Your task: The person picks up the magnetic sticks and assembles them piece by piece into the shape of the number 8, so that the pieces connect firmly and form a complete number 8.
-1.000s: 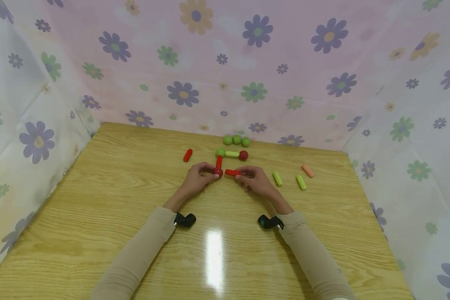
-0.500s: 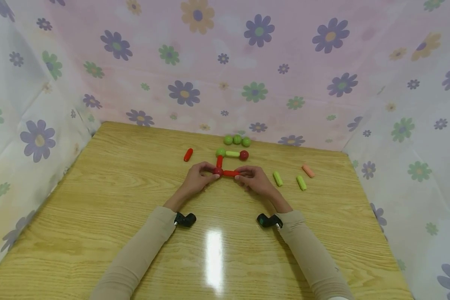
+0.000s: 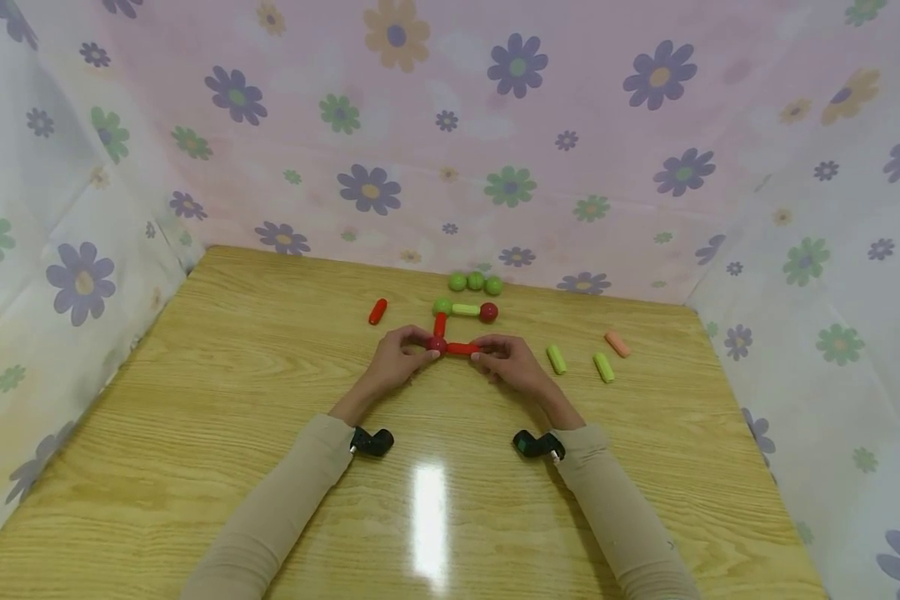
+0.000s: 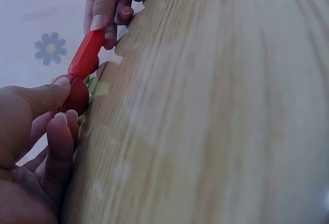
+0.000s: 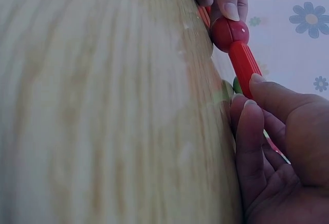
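Pinching red ball (image 3: 438,344) in left hand (image 3: 396,358), stick (image 3: 461,349) in right hand (image 3: 517,364), I had them touching; four sticks (image 3: 557,360) lay loose.

And we're looking, but no lettering, label, brand, number or sign can be read right now, not on the red ball (image 3: 438,344) or red rod (image 3: 461,349) at the hands (image 3: 397,362) (image 3: 517,365), the surface (image 3: 465,425) beneath, or the flowered cloth (image 3: 412,137) beyond.
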Tool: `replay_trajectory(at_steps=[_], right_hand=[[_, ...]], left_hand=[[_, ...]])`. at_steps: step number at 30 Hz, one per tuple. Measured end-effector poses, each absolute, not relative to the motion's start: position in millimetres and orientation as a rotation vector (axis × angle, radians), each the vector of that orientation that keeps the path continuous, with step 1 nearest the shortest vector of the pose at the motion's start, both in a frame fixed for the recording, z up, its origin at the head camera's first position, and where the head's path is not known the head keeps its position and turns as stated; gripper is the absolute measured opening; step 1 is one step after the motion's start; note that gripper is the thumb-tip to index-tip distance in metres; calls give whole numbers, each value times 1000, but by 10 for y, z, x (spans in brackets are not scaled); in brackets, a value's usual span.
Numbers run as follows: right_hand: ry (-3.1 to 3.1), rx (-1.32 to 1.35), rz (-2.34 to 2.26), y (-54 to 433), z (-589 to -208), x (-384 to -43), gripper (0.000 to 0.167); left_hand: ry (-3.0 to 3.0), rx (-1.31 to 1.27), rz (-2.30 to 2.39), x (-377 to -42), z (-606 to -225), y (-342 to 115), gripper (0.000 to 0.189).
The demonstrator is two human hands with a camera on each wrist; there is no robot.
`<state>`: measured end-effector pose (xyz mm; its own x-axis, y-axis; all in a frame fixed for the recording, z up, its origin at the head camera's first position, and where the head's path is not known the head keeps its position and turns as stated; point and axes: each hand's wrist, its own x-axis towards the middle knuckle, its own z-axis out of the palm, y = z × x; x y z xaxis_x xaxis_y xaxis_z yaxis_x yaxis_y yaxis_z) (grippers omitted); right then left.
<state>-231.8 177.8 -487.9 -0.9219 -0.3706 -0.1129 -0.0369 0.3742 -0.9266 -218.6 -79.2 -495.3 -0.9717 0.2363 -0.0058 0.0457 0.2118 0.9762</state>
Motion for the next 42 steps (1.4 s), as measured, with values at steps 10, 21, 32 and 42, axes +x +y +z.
replay_trajectory(at_steps=[10, 21, 32, 42], right_hand=[[2341, -375, -1573, 1781, -4874, -2296, 34], [2329, -359, -1632, 1780, -4904, -2285, 32], [2336, -241, -1966, 1829, -4867, -2359, 33], [2399, -308, -2150, 1862, -4575, -2687, 30]], left_hand=[[2321, 266, 1854, -2169, -4942, -792, 28], [2328, 281, 1846, -2180, -4960, -795, 28], [2324, 290, 1858, -2181, -4943, -795, 32], [2346, 310, 1830, -2132, -4857, -797, 29]])
